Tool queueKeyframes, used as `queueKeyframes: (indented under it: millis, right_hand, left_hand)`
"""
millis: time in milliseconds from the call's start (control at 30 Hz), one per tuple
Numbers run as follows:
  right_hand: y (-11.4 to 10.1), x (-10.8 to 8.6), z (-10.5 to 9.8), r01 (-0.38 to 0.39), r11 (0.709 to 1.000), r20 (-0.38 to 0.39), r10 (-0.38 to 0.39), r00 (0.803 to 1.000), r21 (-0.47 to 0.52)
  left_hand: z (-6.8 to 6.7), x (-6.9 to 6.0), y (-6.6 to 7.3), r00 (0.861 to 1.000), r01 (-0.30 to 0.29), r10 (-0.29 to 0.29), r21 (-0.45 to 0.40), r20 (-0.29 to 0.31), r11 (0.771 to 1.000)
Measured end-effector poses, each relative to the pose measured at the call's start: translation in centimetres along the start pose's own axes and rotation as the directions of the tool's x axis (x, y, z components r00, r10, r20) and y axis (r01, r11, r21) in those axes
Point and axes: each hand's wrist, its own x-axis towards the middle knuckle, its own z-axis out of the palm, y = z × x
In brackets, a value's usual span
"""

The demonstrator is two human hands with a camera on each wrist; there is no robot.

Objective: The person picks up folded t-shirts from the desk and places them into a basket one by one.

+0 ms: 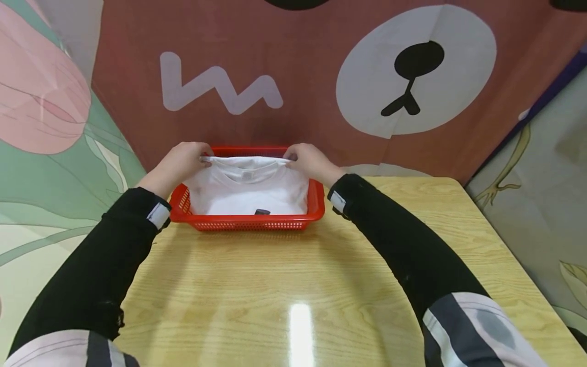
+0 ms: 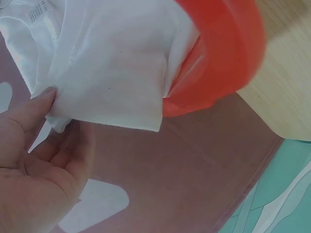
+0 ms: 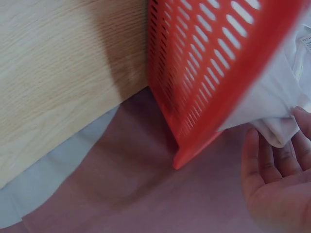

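A white T-shirt [image 1: 247, 188], folded with its neckline toward the back, lies in a red plastic basket [image 1: 257, 219]. My left hand [image 1: 185, 158] pinches the shirt's far left corner between thumb and fingers, as the left wrist view also shows on the white cloth [image 2: 112, 82]. At the far right corner, my right hand [image 1: 312, 160] pinches the fabric; in the right wrist view the fingers [image 3: 252, 150] curl under a fold of it. A printed label [image 2: 36, 12] shows inside the collar. Near the basket's front rim, a small dark patch [image 1: 262, 211] sits on the shirt.
The basket stands on a light wooden table [image 1: 257, 285], at its back edge. Behind it hangs a brown cloth [image 1: 302, 66] with a cartoon bear face. A leaf-patterned covering [image 1: 46, 204] is on the left, and another patterned wall [image 1: 541, 178] on the right.
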Motion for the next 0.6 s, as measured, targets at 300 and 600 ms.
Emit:
queueKeyframes:
  millis: [300, 600]
  right_hand:
    - [0.4, 0.2, 0.5, -0.006, 1.000, -0.016, 0.006, 1.000, -0.022]
    - [0.4, 1.1, 0.0, -0.012, 0.999, -0.013, 0.012, 1.000, -0.037]
  left_hand:
    - [0.5, 0.7, 0.2, 1.000, -0.014, 0.013, 0.048, 0.011, 0.999]
    - [0.6, 1.2, 0.2, 1.000, -0.006, 0.005, 0.054, 0.013, 0.999]
